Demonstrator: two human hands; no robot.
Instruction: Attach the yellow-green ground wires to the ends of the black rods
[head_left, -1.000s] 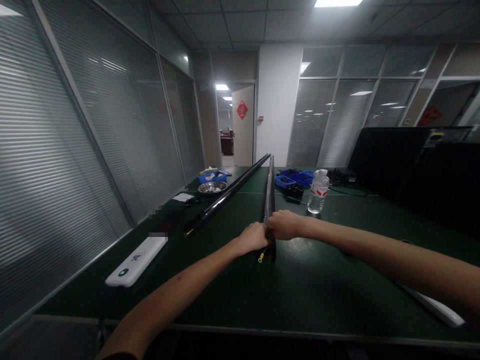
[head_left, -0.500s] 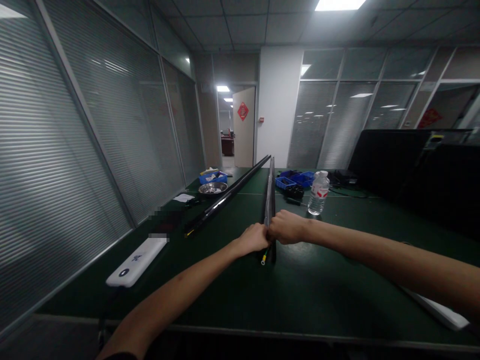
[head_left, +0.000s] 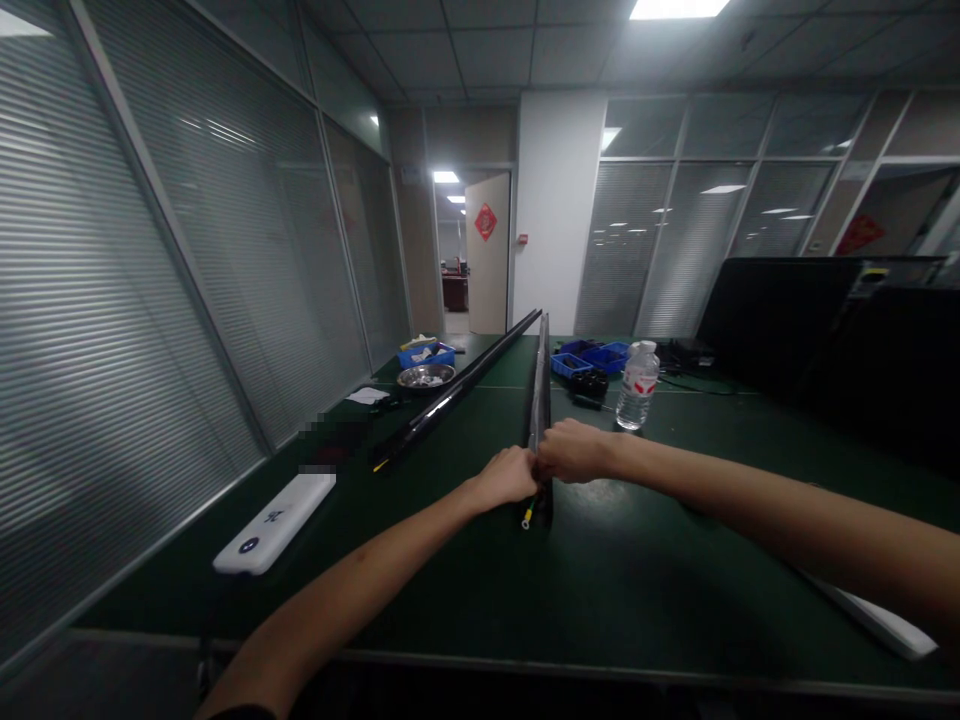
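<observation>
A long dark metal rail [head_left: 539,385] runs away from me along the table, its near end under my hands. My left hand [head_left: 508,476] is closed at the rail's left side, knuckles up. Against it, my right hand [head_left: 571,451] is closed on the rail from the right. What the fingertips pinch is hidden between the two hands. Below them a green-yellow wire with a ring terminal [head_left: 527,519] sticks out of the rail's near end. A second long black rail [head_left: 457,388] lies slanted to the left, apart from both hands.
On the green table [head_left: 450,590] stand a water bottle [head_left: 637,388], blue trays [head_left: 571,364] with dark parts, a metal bowl [head_left: 426,377] and a blue basket [head_left: 427,355]. A white device [head_left: 276,524] lies left, another white object [head_left: 885,620] right. Black panels [head_left: 810,350] stand far right.
Almost nothing differs. Both hands stay closed together at the rail's near end, with only a very slight shift of the view.
</observation>
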